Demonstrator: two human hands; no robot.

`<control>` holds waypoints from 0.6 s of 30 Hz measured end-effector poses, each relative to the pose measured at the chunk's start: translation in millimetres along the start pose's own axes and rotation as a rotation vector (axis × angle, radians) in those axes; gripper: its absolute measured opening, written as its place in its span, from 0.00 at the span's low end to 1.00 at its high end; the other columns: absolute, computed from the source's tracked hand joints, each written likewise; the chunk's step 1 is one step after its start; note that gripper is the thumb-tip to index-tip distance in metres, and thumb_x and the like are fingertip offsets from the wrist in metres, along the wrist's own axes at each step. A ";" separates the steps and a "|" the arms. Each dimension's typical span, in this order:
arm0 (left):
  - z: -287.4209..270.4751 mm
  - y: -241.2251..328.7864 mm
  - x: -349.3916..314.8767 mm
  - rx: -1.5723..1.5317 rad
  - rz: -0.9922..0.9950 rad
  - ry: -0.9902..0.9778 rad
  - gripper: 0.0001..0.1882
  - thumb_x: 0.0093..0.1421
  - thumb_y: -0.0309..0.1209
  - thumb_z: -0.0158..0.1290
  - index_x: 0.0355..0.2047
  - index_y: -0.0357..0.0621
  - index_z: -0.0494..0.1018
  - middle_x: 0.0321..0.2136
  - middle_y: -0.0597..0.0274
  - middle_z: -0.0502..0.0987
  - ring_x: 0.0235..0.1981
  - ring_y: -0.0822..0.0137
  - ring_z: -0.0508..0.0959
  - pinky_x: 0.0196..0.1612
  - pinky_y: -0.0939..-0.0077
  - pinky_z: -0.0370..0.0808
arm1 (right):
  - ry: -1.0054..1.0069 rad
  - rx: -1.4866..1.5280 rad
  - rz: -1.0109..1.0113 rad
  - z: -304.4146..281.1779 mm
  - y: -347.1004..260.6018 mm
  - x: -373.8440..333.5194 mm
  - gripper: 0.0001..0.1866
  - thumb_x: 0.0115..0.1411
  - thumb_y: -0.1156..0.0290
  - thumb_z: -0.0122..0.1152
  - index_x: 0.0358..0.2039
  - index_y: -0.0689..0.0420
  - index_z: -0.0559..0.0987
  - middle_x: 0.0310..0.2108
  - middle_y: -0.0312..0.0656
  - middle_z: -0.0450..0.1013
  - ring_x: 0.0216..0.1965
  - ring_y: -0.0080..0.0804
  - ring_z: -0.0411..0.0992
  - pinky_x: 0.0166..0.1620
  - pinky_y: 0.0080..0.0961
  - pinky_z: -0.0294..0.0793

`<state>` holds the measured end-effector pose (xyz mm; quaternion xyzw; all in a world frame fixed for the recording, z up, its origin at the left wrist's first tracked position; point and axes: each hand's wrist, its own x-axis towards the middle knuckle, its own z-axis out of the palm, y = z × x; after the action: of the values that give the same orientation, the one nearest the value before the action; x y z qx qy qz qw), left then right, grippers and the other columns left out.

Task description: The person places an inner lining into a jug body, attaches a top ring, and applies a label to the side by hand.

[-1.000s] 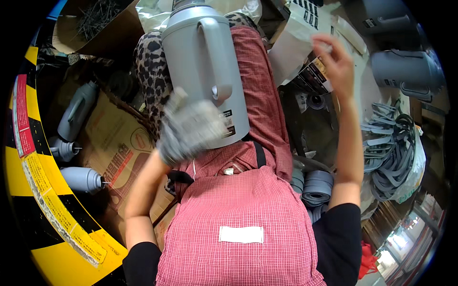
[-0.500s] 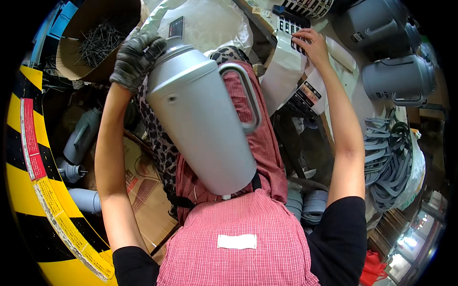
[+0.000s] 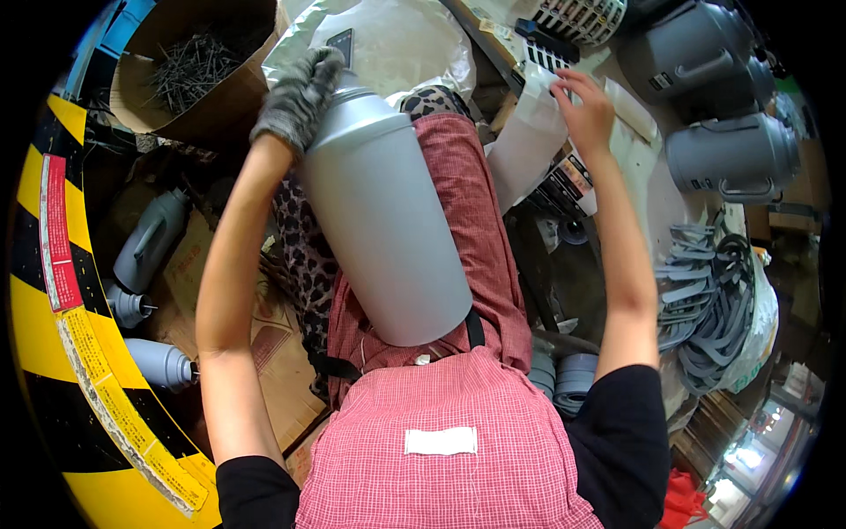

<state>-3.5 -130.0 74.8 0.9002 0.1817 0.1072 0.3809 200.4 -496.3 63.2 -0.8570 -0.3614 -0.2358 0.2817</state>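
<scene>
A grey vacuum jug lies tilted across my lap, its neck toward the far left and its broad base toward me. My left hand, in a grey knit glove, is closed around the neck. The jug's smooth side faces up; its handle is hidden. At the far right, my bare right hand has its fingertips and thumb bent together at the edge of a white label strip. Black labels show just beyond the fingertips. Whether a label has come loose in the fingers is too small to make out.
Grey jugs stand at the right above a bundle of grey handles. A cardboard box of thin metal rods sits far left. More jugs lie lower left, beside a yellow-and-black striped edge. A phone lies beyond the jug.
The jug has rolled about its length, taking its handle and small side hole out of sight. My left hand shifted right with it. My right hand moved slightly nearer, and the strip bends upward.
</scene>
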 end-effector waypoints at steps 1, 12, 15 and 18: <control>13.4 1.0 -11.7 -0.149 0.041 0.050 0.25 0.72 0.43 0.45 0.63 0.44 0.67 0.58 0.49 0.74 0.56 0.55 0.75 0.56 0.69 0.73 | 0.041 0.028 0.022 -11.1 -20.5 -8.1 0.04 0.55 0.69 0.69 0.30 0.54 0.86 0.42 0.33 0.81 0.43 0.37 0.78 0.46 0.29 0.75; 51.7 16.8 -156.5 -0.706 0.122 0.302 0.27 0.72 0.51 0.43 0.53 0.38 0.74 0.48 0.53 0.77 0.45 0.64 0.75 0.52 0.70 0.71 | -0.258 1.155 0.437 -9.6 -208.4 -54.2 0.06 0.52 0.77 0.74 0.31 0.63 0.86 0.45 0.39 0.73 0.48 0.26 0.71 0.51 0.21 0.69; 36.3 30.7 -143.8 -0.716 0.118 0.264 0.33 0.71 0.58 0.39 0.49 0.39 0.76 0.39 0.64 0.79 0.36 0.74 0.73 0.44 0.80 0.71 | -0.236 1.189 0.490 9.7 -221.8 -44.3 0.06 0.53 0.77 0.74 0.31 0.63 0.86 0.45 0.38 0.72 0.48 0.25 0.71 0.50 0.20 0.68; 24.4 40.4 -137.1 -0.809 0.037 0.204 0.32 0.66 0.60 0.47 0.44 0.40 0.77 0.37 0.68 0.79 0.34 0.80 0.71 0.41 0.85 0.70 | -0.187 1.293 0.592 20.7 -227.7 -41.7 0.06 0.53 0.76 0.75 0.31 0.63 0.86 0.45 0.37 0.72 0.47 0.23 0.70 0.50 0.20 0.68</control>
<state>-110.4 -227.9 79.8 0.6660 0.1454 0.2653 0.6818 7.1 -370.9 93.8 -0.5972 -0.2038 0.1864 0.7530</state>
